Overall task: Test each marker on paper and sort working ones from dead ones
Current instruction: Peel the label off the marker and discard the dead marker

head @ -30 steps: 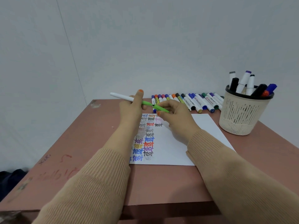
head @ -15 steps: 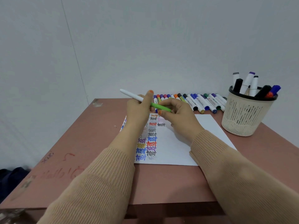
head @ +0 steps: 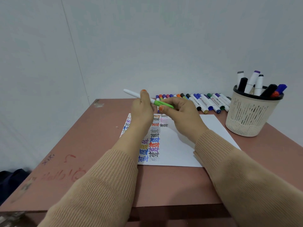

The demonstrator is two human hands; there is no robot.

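Green-capped marker [head: 155, 102] slanted, white end pointing up-left; left hand [head: 141, 112] grips barrel, right hand [head: 182, 115] pinches cap

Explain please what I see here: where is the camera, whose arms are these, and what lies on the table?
No machine here. One camera, worn on a person's head, looks down, so both sleeved arms are that person's own. The left hand holds a marker by its white barrel; the right hand pinches its green cap. Below them, on the pink table, lies paper with "test" written in many colours. Behind it a row of markers lies flat; a basket on the right holds more.
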